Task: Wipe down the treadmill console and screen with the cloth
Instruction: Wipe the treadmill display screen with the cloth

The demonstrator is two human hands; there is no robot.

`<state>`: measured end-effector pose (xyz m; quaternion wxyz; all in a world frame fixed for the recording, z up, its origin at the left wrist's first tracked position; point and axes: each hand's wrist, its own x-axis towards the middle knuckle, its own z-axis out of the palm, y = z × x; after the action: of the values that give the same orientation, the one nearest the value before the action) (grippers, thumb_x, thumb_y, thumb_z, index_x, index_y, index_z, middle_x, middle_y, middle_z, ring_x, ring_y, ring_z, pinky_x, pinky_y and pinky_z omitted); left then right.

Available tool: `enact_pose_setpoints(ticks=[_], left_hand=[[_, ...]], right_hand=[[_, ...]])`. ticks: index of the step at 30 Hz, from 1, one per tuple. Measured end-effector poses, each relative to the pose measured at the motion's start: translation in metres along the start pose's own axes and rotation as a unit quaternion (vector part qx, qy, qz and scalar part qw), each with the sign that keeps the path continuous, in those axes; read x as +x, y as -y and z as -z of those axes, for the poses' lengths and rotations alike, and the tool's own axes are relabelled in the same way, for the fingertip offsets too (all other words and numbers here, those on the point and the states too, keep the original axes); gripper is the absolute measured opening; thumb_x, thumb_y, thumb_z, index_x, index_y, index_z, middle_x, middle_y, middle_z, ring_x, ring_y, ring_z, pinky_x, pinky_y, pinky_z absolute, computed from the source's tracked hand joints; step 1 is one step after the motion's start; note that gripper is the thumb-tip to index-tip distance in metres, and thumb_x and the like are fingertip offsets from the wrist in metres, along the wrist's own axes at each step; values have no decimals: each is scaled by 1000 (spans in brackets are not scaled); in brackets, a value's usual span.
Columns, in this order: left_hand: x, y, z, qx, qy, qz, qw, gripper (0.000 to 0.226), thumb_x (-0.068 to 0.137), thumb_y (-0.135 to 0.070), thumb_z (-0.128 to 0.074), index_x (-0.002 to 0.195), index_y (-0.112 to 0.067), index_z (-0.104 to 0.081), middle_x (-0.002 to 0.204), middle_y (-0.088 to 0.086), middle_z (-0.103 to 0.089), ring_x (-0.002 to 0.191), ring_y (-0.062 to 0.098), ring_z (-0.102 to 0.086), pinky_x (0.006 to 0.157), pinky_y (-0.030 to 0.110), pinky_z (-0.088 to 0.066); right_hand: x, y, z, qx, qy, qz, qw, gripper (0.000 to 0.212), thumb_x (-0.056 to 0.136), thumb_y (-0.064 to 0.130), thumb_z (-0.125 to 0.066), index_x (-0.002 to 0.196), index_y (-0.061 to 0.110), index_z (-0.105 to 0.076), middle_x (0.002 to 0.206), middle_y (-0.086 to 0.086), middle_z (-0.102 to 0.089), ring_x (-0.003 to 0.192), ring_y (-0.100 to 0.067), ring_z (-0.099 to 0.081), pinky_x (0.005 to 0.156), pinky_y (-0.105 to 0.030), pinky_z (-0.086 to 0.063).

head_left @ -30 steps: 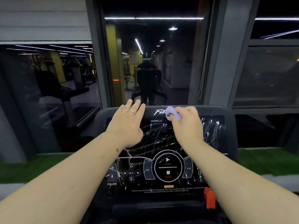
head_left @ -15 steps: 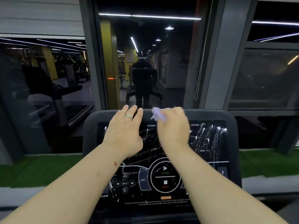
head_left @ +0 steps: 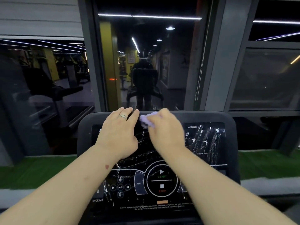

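Both hands are up at the top of the treadmill console (head_left: pixel 230 140). The left hand (head_left: pixel 118 137) lies flat on the screen (head_left: pixel 206 143), fingers straight and close together, tips over the top edge, ring (head_left: pixel 123 116) showing. The right hand (head_left: pixel 165 132) is curled around a bunched-up purple cloth (head_left: pixel 146 121), pressing it near the screen's top middle, just beside the left fingertips. White streaky smears cover the glass, heaviest on the right side.

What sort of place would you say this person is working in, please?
Most likely a gym: a treadmill console with START and STOP buttons sits in front, another exercise machine stands at left, and the window glass reflects more equipment.
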<state>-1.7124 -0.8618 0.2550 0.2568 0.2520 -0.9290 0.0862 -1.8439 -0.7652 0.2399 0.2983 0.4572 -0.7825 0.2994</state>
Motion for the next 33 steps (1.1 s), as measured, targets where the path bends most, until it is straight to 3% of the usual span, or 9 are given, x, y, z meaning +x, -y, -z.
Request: enact_pose_setpoints(ticks=[4, 6, 9, 12, 17, 22, 25, 30, 33], left_hand=[[0, -4, 2, -10, 10, 16, 1000, 81, 87, -26, -53, 161, -23, -22, 166, 3, -24, 154, 26, -16, 125, 38, -16], [0, -6, -1, -7, 11, 19, 1000, 81, 86, -27, -54, 161, -22, -22, 166, 3, -24, 154, 27, -15, 124, 39, -18], [1, -6, -6, 6, 2, 23, 1000, 81, 80, -26, -57, 157, -17, -33, 160, 9, -35, 150, 32, -25, 120, 43, -27], [1, -4, -7, 12, 1, 19, 1000, 84, 78, -25, -59, 158, -20, -33, 158, 12, -37, 148, 34, -28, 118, 47, -30], [11, -23, -3, 55, 32, 33, 997, 84, 88, -39, -52, 161, -40, -12, 160, 14, -28, 148, 36, -21, 123, 45, -21], [19, -19, 1, -10, 39, 24, 999, 82, 86, -26, -58, 159, -37, -23, 161, 2, -31, 148, 26, -23, 121, 40, -26], [17, -19, 1, -14, 44, 27, 999, 83, 87, -27, -59, 160, -37, -20, 162, 1, -27, 149, 24, -19, 121, 39, -25], [15, -20, 3, -15, 58, 27, 998, 85, 89, -24, -56, 161, -37, -13, 165, 3, -19, 153, 26, -11, 124, 39, -20], [15, -18, 8, -28, 74, 21, 997, 84, 91, -20, -52, 161, -38, -10, 168, 1, -14, 156, 24, -4, 126, 39, -13]], right_hand=[[-9, -65, 21, 34, -56, -191, 979, 24, 88, 23, -44, 82, 34, -64, 88, 8, -46, 79, -22, -55, 59, -31, -34], [-5, -49, 14, 43, -92, -241, 965, 26, 86, 17, -46, 82, 30, -69, 90, 7, -49, 78, -21, -55, 57, -30, -32], [-11, 0, -4, 26, -23, -66, 997, 23, 75, 9, -49, 78, 25, -65, 84, 1, -55, 69, -28, -50, 57, -32, -37], [-15, -38, 9, -30, -5, 73, 997, 18, 76, 16, -55, 80, 30, -66, 86, 3, -59, 69, -30, -53, 62, -37, -47], [-20, -79, 28, 13, -70, -121, 990, 19, 76, 8, -56, 74, 24, -67, 82, 4, -49, 71, -30, -53, 64, -39, -50], [-27, -71, 24, -1, -12, 88, 996, 24, 68, 2, -68, 73, 25, -72, 76, 4, -50, 62, -30, -55, 58, -35, -50], [-14, -80, 37, 12, -25, -58, 998, 22, 76, 7, -60, 77, 25, -72, 79, 5, -50, 71, -28, -55, 60, -33, -48], [-37, -44, 20, 8, 47, 70, 996, 19, 74, 10, -56, 76, 27, -66, 76, 4, -55, 68, -28, -53, 60, -37, -50], [-23, -68, 36, 39, 7, -30, 999, 20, 82, 9, -62, 78, 26, -72, 70, 9, -44, 75, -24, -55, 62, -36, -51]])
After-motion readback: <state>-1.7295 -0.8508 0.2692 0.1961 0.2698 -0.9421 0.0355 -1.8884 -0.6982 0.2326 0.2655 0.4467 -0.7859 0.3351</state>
